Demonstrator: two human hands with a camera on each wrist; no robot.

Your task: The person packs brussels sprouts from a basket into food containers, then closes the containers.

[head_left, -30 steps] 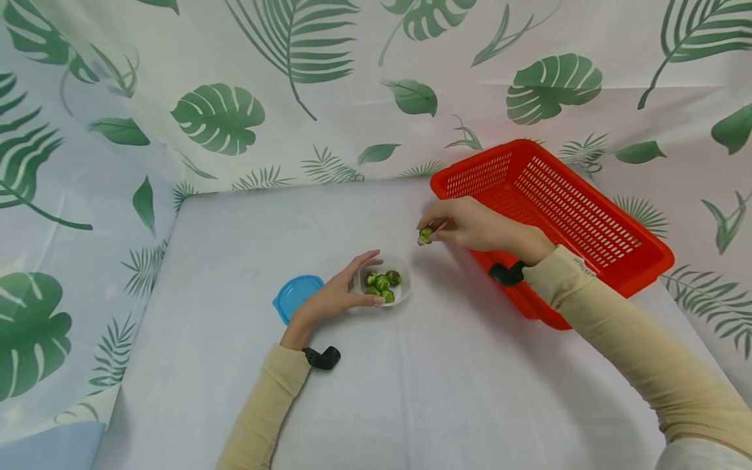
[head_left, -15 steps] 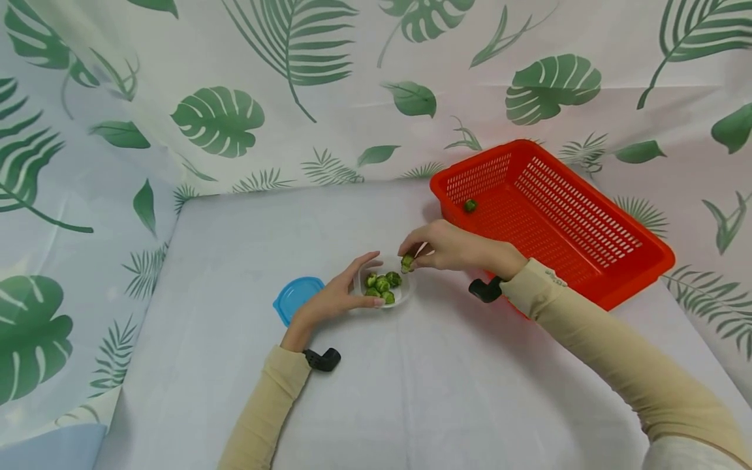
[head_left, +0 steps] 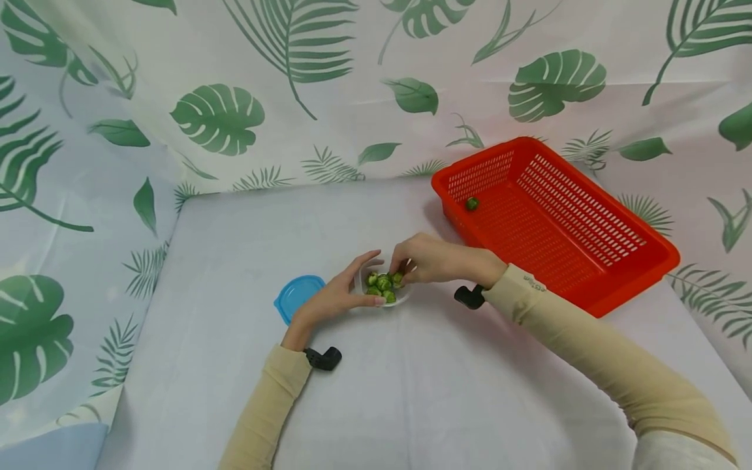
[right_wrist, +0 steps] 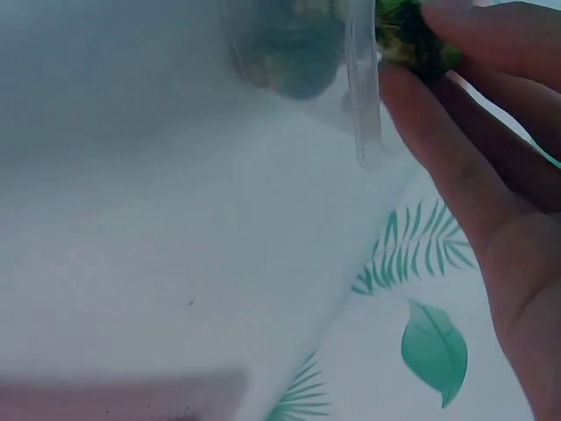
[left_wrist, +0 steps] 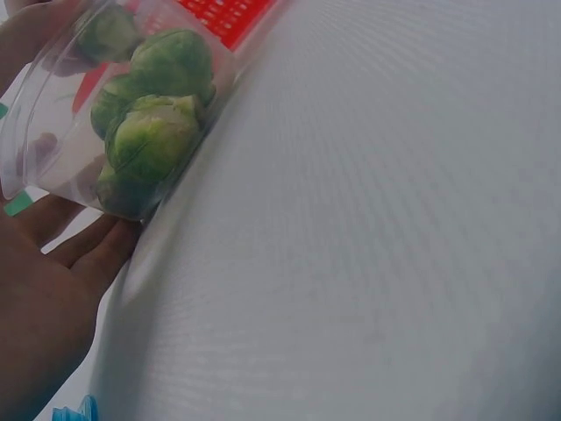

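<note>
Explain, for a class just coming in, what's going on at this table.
A person's left hand holds a small clear plastic tub containing several round green sprouts. The right hand pinches another green sprout at the tub's open mouth. One small round green sprout sits inside the long red perforated plastic basket, near its far left end. A flat blue plastic lid lies off the tub, to its left.

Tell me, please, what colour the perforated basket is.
The basket is red, seen best in the head view.

Head view above — wrist views close.
</note>
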